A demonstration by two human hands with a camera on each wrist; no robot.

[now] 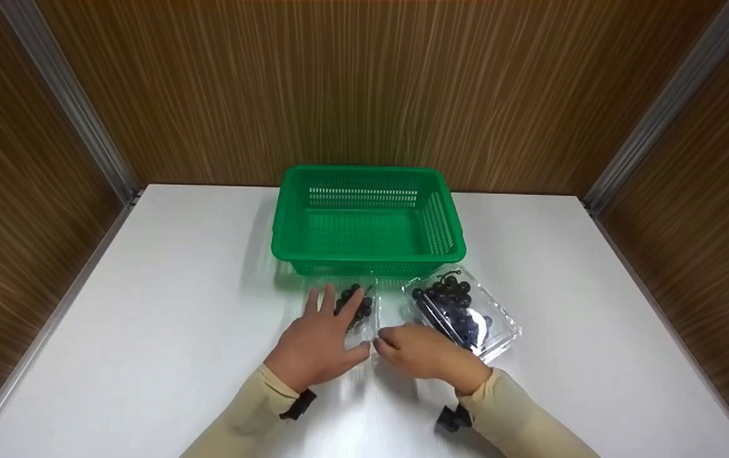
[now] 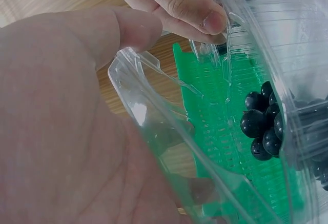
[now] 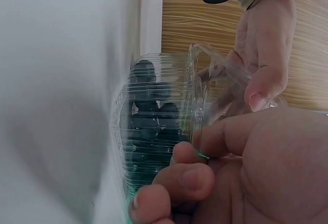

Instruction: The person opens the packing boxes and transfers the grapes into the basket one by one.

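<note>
My left hand (image 1: 317,343) lies with straight, spread fingers against the lid (image 2: 137,108) of a small clear plastic clamshell box (image 3: 159,93). The lid stands partly raised from the base. Inside the box sits a bunch of dark grapes (image 2: 254,123). With curled fingers, my right hand (image 1: 422,350) pinches the box's near right rim. A second clear clamshell box (image 1: 498,321), closed and set at an angle, holds dark grapes (image 1: 450,296) just beyond the right hand. Part of the first box is hidden under the left hand.
Behind both boxes stands a green plastic basket (image 1: 364,232) with slotted walls and nothing inside. The white table (image 1: 148,331) is enclosed by wood-grain panels (image 1: 364,89) at the back and sides. Black wrist devices (image 1: 299,405) sit at both sleeves.
</note>
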